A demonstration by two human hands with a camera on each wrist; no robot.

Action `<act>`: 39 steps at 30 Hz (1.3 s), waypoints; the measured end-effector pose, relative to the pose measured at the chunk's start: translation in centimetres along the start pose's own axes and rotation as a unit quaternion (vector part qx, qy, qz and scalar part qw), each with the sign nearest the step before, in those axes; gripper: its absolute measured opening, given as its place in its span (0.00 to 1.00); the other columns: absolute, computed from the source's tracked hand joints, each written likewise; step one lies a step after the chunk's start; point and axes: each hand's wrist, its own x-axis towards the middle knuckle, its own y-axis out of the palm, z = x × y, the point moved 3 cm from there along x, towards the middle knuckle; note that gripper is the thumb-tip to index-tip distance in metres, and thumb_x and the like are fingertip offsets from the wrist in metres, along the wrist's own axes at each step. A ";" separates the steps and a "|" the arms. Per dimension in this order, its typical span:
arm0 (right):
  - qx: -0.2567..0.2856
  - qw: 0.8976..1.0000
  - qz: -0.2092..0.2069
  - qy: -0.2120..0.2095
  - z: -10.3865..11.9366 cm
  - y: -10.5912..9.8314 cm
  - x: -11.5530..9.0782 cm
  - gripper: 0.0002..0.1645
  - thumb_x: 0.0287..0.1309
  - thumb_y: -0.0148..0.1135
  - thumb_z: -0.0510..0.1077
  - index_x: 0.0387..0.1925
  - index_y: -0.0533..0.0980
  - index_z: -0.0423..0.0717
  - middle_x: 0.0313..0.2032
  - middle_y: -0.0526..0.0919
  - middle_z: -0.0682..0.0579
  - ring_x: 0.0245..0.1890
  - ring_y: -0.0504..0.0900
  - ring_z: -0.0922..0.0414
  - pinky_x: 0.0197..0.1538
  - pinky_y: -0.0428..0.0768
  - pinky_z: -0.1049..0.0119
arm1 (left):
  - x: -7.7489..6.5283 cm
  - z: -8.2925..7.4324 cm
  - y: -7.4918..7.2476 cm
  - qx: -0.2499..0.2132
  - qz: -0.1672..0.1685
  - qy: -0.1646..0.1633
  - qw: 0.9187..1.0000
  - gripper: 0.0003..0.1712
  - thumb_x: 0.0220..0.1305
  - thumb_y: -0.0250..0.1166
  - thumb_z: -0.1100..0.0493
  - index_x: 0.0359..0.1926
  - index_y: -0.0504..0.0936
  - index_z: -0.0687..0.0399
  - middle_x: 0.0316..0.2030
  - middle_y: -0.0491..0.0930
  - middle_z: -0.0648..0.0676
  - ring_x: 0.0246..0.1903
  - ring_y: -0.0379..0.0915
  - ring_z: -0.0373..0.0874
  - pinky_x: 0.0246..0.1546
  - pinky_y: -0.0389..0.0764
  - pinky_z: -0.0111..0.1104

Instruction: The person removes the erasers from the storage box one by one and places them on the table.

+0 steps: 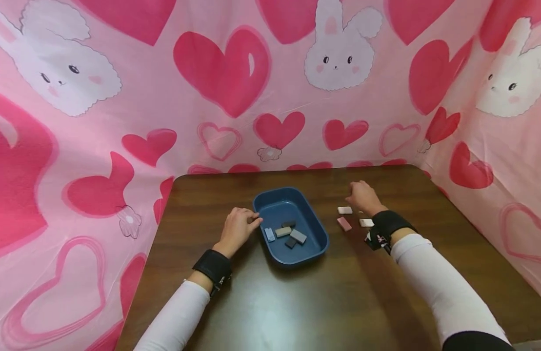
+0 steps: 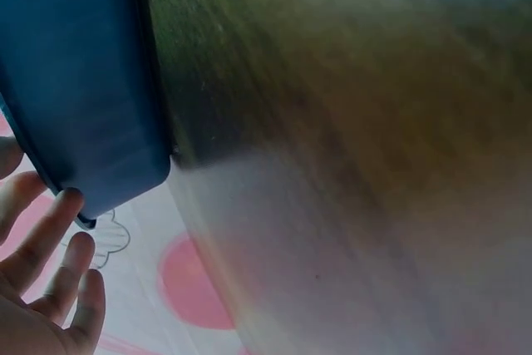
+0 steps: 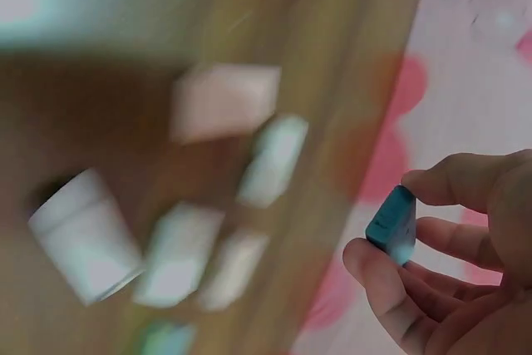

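Note:
Between thumb and fingers, my right hand (image 1: 364, 197) pinches a small blue-green eraser (image 3: 392, 220), held up over the right side of the table. My left hand (image 1: 238, 228) is at the left rim of a blue plastic basin (image 1: 321, 242), thumb and fingertips pinching its edge. Inside the basin lie several erasers, among them a light blue one (image 1: 269, 234), a beige one (image 1: 283, 231), a grey one (image 1: 298, 236) and a dark one (image 1: 290, 242). Below my right hand are a pink eraser (image 1: 344, 224) and a white eraser (image 1: 345, 210) on the tabletop.
The brown wooden table (image 1: 252, 312) carries the basin near its middle. Another white eraser (image 1: 366, 223) lies by the right wrist strap, and the right wrist view shows a larger white block (image 3: 87, 239), blurred. A pink heart-and-rabbit curtain (image 1: 288, 102) surrounds the back and sides.

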 end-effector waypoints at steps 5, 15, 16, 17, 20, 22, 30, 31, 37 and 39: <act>0.018 0.999 0.011 0.030 -5.3 0.7 -3.6 0.15 0.50 0.62 0.39 0.33 0.77 0.28 0.31 0.81 0.35 0.36 0.78 0.39 0.41 0.76 0.45 | 0.1 -0.1 -0.4 0.007 -0.013 0.017 1.000 0.14 0.56 0.72 0.55 0.41 0.89 0.59 0.38 0.88 0.57 0.42 0.75 0.54 0.45 0.75 0.47; 0.011 0.996 0.040 0.084 -10.1 4.0 -7.7 0.11 0.48 0.61 0.41 0.26 0.76 0.34 0.25 0.77 0.42 0.27 0.73 0.49 0.30 0.72 0.56 | 0.0 -0.1 -0.5 0.011 -0.001 -0.006 1.000 0.15 0.58 0.71 0.54 0.42 0.88 0.60 0.40 0.88 0.58 0.43 0.75 0.53 0.47 0.75 0.45; 0.012 0.996 0.038 0.083 -10.2 4.0 -7.8 0.11 0.48 0.61 0.41 0.27 0.76 0.33 0.26 0.78 0.41 0.27 0.73 0.49 0.30 0.72 0.55 | -0.1 -0.2 -0.6 0.011 -0.001 -0.007 1.000 0.15 0.58 0.71 0.54 0.42 0.88 0.60 0.40 0.88 0.58 0.43 0.75 0.53 0.47 0.75 0.45; 0.013 0.996 0.037 0.083 -10.2 3.9 -7.9 0.12 0.48 0.61 0.41 0.28 0.76 0.33 0.27 0.79 0.41 0.27 0.74 0.48 0.31 0.73 0.55 | -0.1 -0.2 -0.6 0.009 0.001 -0.008 1.000 0.15 0.58 0.71 0.55 0.42 0.88 0.60 0.40 0.88 0.58 0.43 0.75 0.53 0.47 0.75 0.45; 0.014 0.995 0.043 0.085 -10.1 3.7 -8.1 0.13 0.49 0.62 0.42 0.30 0.77 0.33 0.28 0.80 0.40 0.28 0.74 0.48 0.31 0.73 0.54 | -0.1 -0.3 -0.6 0.004 0.005 -0.013 1.000 0.15 0.58 0.71 0.55 0.42 0.88 0.60 0.40 0.88 0.58 0.43 0.74 0.53 0.48 0.75 0.45; 0.017 0.995 0.047 0.088 -10.2 3.7 -8.3 0.13 0.50 0.63 0.44 0.29 0.77 0.35 0.27 0.79 0.41 0.27 0.74 0.49 0.31 0.73 0.55 | -0.2 -0.4 -0.5 0.001 0.007 -0.014 1.000 0.15 0.58 0.71 0.55 0.42 0.88 0.60 0.40 0.88 0.58 0.43 0.74 0.53 0.48 0.75 0.45; 0.006 0.990 0.040 0.133 -9.6 1.9 -8.1 0.20 0.55 0.61 0.47 0.36 0.77 0.30 0.35 0.78 0.31 0.36 0.78 0.37 0.35 0.76 0.46 | -0.5 -0.5 0.0 -0.003 0.024 -0.025 0.999 0.15 0.59 0.70 0.54 0.44 0.88 0.59 0.41 0.87 0.57 0.44 0.73 0.52 0.48 0.74 0.45; 0.003 0.991 0.030 0.133 -9.1 1.3 -7.7 0.20 0.55 0.60 0.46 0.37 0.76 0.29 0.37 0.78 0.29 0.38 0.78 0.34 0.37 0.77 0.44 | -0.5 -0.4 0.0 -0.001 0.023 -0.025 0.999 0.15 0.59 0.70 0.54 0.44 0.88 0.59 0.41 0.87 0.57 0.44 0.73 0.52 0.48 0.74 0.45; -0.005 0.997 -0.009 0.082 -4.4 -1.6 -3.6 0.16 0.54 0.58 0.43 0.35 0.77 0.30 0.39 0.81 0.30 0.44 0.79 0.33 0.44 0.77 0.41 | -0.2 -0.5 -0.3 0.009 0.008 -0.015 1.000 0.15 0.58 0.71 0.54 0.42 0.89 0.59 0.40 0.88 0.57 0.43 0.74 0.52 0.47 0.76 0.45; 0.003 0.999 -0.019 0.046 -2.1 -2.0 -2.0 0.15 0.54 0.60 0.42 0.35 0.77 0.31 0.38 0.82 0.32 0.43 0.80 0.35 0.46 0.77 0.42 | -0.2 -0.5 -0.3 0.009 0.006 -0.015 1.000 0.15 0.58 0.71 0.54 0.42 0.89 0.58 0.39 0.88 0.57 0.43 0.74 0.52 0.46 0.76 0.44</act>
